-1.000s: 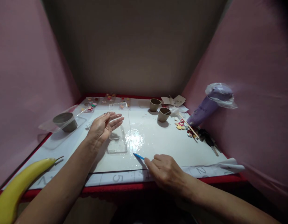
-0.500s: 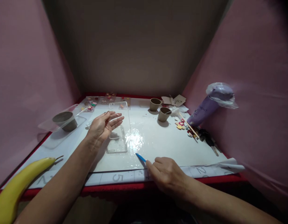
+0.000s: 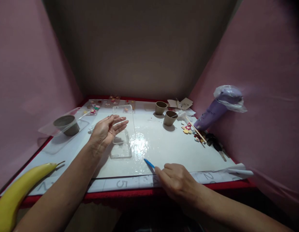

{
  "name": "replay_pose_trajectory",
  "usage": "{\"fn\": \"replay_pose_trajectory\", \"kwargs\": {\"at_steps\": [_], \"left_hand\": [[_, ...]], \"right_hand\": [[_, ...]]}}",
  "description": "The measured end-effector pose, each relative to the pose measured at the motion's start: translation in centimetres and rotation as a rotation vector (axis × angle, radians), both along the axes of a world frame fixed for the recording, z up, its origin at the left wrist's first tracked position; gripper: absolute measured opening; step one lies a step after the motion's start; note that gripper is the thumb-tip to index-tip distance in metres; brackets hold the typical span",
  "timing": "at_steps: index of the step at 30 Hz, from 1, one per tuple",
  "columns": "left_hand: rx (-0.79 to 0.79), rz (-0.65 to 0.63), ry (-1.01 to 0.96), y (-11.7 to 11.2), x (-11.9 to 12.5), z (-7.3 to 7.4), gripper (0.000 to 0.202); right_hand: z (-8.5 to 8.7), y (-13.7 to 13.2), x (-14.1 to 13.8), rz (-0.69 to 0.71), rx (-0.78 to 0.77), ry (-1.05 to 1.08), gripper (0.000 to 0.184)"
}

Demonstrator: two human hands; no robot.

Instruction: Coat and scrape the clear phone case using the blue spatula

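A clear phone case [image 3: 134, 129] is raised above the white sheet, held upright by my left hand [image 3: 107, 130]. Its thumb and index finger pinch the left edge while the other fingers stretch out behind or beside the case. Below it, the case's pale shadow falls on the sheet. My right hand [image 3: 179, 182] is closed around a slim blue tool [image 3: 148, 163] at the front edge of the table. The tool's end points up and left toward a wet, shiny patch [image 3: 141, 145]; what kind of tool it is, I cannot tell.
Two brown cups [image 3: 161, 108] stand at the back right, near small charms [image 3: 187, 129] and a wooden stick [image 3: 196, 130]. A purple bottle [image 3: 212, 109] leans at the right wall. Far left are a dark cup [image 3: 72, 127] under a clear sheet and a banana [image 3: 23, 185].
My right hand has shifted slightly to the right with the blue tool. My left hand and the phone case have stayed nearly still.
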State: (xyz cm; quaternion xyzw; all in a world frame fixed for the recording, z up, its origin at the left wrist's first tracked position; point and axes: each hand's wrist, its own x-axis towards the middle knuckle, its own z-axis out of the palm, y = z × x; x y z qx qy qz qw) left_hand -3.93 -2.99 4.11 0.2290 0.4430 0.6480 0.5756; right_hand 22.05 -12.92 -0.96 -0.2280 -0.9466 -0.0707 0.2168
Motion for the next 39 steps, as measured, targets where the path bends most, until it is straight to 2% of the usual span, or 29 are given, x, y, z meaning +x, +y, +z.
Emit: {"fn": "replay_pose_trajectory", "kwargs": {"at_steps": [4,11,16,21,26,31,39], "left_hand": [[-0.003,0.008,0.009,0.0,-0.1,-0.1,0.014],[0.008,0.002,0.0,0.0,-0.1,-0.1,0.011],[0.005,0.011,0.006,-0.2,0.1,0.1,0.013],[0.008,0.006,0.001,-0.2,0.0,0.1,0.015],[0.008,0.002,-0.004,-0.1,-0.1,-0.1,0.012],[0.006,0.0,0.011,-0.2,0.0,-0.1,0.01],[0.008,-0.014,0.012,-0.1,0.1,-0.1,0.013]], "right_hand": [[0.8,0.4,0.4,-0.035,0.026,0.074,0.024],[0.5,-2.2,0.5,0.031,-0.03,0.04,0.023],[0.2,-0.7,1.1,-0.033,-0.062,0.001,0.025],[1.0,0.9,1.5,-0.081,0.061,0.024,0.025],[1.8,-0.9,1.5,0.022,0.106,0.068,0.023],[1.2,-2.4,1.8,0.07,0.047,-0.012,0.025],[0.6,0.1,2.2,-0.014,-0.008,-0.064,0.025]]}}
